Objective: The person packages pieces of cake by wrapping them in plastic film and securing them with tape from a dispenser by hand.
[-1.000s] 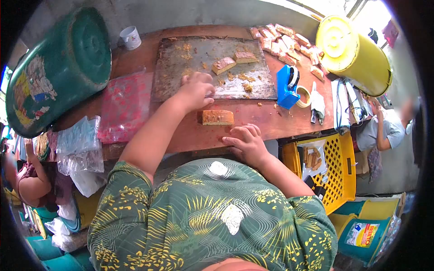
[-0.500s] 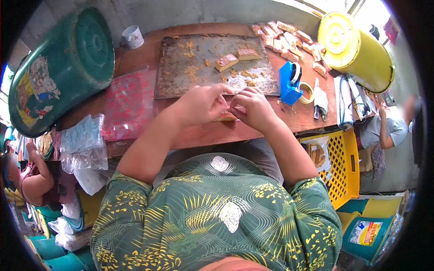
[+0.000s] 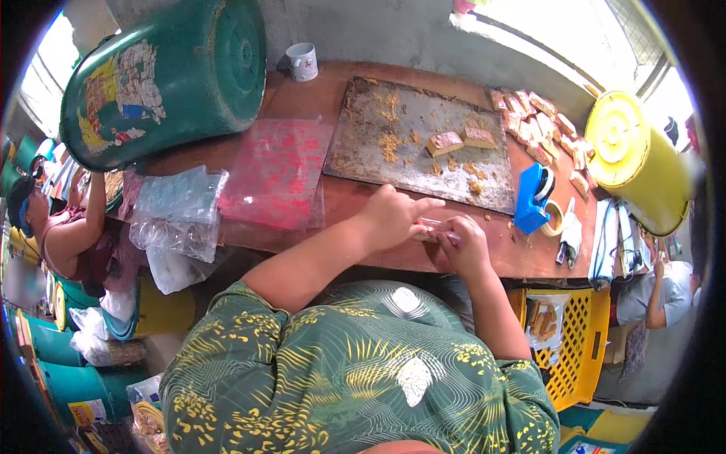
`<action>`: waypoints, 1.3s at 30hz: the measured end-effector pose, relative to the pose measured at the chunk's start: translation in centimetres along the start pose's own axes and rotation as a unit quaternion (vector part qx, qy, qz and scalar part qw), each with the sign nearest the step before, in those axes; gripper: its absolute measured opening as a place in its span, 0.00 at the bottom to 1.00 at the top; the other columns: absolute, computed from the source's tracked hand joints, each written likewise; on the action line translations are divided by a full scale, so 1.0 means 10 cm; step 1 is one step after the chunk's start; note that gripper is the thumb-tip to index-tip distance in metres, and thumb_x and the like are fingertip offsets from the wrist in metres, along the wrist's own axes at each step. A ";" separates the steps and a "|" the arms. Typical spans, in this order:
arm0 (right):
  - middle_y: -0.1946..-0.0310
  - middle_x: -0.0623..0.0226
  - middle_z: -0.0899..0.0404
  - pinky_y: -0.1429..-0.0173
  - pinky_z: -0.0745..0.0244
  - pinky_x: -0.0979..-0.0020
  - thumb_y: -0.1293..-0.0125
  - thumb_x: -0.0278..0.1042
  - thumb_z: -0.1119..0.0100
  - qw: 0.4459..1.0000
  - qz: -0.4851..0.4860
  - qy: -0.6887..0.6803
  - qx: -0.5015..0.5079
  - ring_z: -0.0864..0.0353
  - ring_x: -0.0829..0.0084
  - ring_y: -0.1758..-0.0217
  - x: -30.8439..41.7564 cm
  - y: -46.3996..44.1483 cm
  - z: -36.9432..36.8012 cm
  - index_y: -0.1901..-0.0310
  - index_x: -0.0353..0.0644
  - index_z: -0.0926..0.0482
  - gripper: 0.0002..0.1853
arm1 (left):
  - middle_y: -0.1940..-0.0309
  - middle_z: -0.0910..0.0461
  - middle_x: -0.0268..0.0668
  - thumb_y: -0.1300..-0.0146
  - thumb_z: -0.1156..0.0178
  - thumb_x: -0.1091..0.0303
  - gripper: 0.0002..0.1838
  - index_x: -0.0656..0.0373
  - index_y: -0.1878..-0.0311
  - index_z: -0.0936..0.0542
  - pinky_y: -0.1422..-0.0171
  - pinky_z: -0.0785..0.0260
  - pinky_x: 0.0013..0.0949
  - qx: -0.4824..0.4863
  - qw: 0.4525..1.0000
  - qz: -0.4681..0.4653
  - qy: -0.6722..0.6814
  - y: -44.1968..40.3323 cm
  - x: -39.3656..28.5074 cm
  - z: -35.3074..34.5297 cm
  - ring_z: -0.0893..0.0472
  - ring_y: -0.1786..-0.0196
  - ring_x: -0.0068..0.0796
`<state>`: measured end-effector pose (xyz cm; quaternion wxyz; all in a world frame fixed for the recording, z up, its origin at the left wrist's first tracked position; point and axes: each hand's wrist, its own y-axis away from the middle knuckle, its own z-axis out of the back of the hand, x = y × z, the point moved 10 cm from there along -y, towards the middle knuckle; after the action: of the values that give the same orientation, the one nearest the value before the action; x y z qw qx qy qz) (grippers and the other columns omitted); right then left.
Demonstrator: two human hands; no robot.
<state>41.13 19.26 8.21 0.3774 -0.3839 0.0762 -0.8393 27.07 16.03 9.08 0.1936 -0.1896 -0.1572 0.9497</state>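
Observation:
At the near edge of the table, my left hand [image 3: 393, 218] holds one end of a cake slice in clear plastic wrap [image 3: 429, 229], its index finger stretched out over it. My right hand [image 3: 464, 244] pinches the gathered plastic at the slice's other end. Much of the slice is hidden by my fingers. Beyond my hands lies a worn metal tray [image 3: 378, 170] strewn with crumbs. Two unwrapped cake slices, one on the left [image 3: 444, 144] and one on the right [image 3: 479, 138], rest on that tray.
Wrapped slices [image 3: 537, 121] are piled at the back right. A blue tape dispenser [image 3: 532, 200] and a tape roll [image 3: 554, 217] stand right of the tray. Pink plastic sheets [image 3: 276, 174] lie left. Green [image 3: 242, 68] and yellow [image 3: 620, 140] buckets flank the table. Other people work at both sides.
The view has swung left, so the table appears shifted right and tilted. My hands stay together at the slice; my right hand now pinches the plastic at its end.

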 end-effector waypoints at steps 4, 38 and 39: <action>0.68 0.65 0.16 0.60 0.22 0.69 0.33 0.24 0.29 0.970 -0.193 -0.141 -0.038 0.18 0.73 0.66 -0.62 0.24 -0.06 0.63 0.39 0.20 0.06 | 0.64 0.12 0.35 0.33 0.29 0.64 0.24 0.47 0.34 0.19 0.48 0.23 0.39 -0.034 0.945 0.152 0.289 0.18 0.44 -0.11 0.13 0.62 0.28; 0.54 0.71 0.15 0.40 0.27 0.55 0.38 0.36 0.31 0.972 -0.011 0.229 0.056 0.20 0.60 0.44 -0.11 0.35 0.11 0.58 0.55 0.09 0.08 | 0.55 0.14 0.26 0.39 0.31 0.61 0.05 0.44 0.60 0.10 0.36 0.39 0.56 0.015 0.998 0.045 -0.051 0.43 0.20 -0.02 0.23 0.39 0.36; 0.54 0.71 0.15 0.39 0.28 0.55 0.38 0.35 0.32 0.969 -0.004 0.244 0.049 0.20 0.61 0.44 -0.02 0.40 0.10 0.56 0.55 0.08 0.09 | 0.55 0.14 0.26 0.38 0.31 0.61 0.06 0.44 0.60 0.09 0.36 0.39 0.56 0.029 0.997 0.042 -0.053 0.46 0.12 -0.01 0.23 0.39 0.36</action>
<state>44.23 16.76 7.10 0.3622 -0.1491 0.1227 -0.9119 24.72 12.51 6.88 0.1507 -0.1392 -0.1318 0.9698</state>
